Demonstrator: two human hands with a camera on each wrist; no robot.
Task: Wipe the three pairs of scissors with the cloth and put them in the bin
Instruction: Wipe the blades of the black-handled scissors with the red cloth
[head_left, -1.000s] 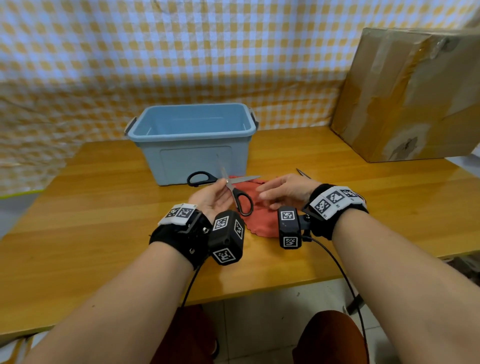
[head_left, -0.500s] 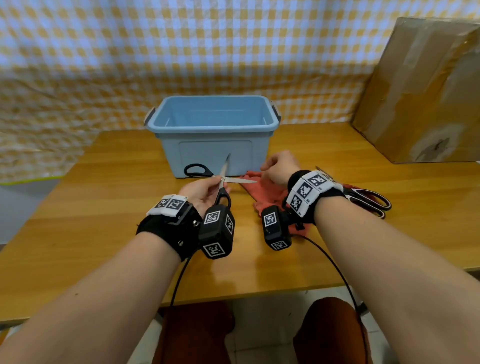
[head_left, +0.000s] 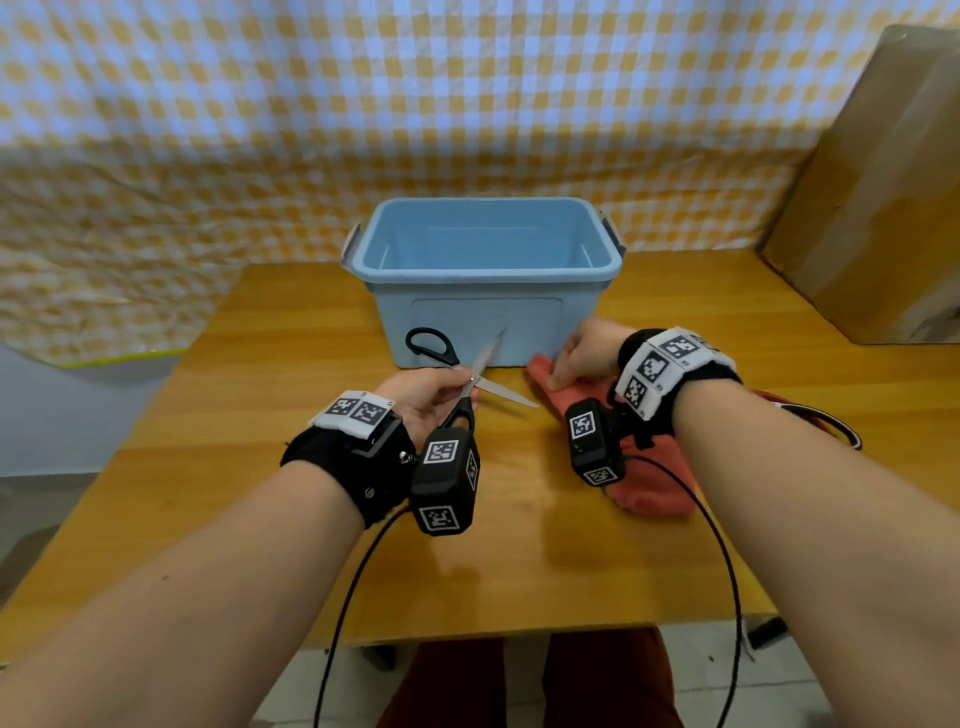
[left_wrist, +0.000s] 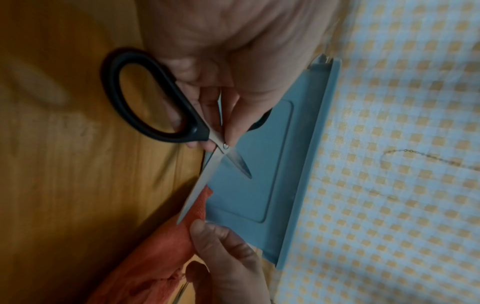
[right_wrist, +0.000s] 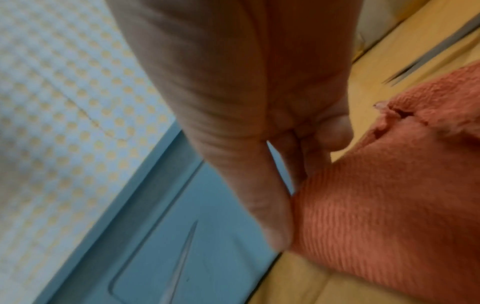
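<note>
Two fingers (left_wrist: 207, 107) pinching scissors (left_wrist: 161, 107) pivot, apparently

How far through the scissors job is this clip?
Early. The bin shows no scissors inside. In hand: left hand holds the black-handled scissors, blades open; right hand pinches the cloth. Left: wiping and binning; only one more pair shows.
</note>
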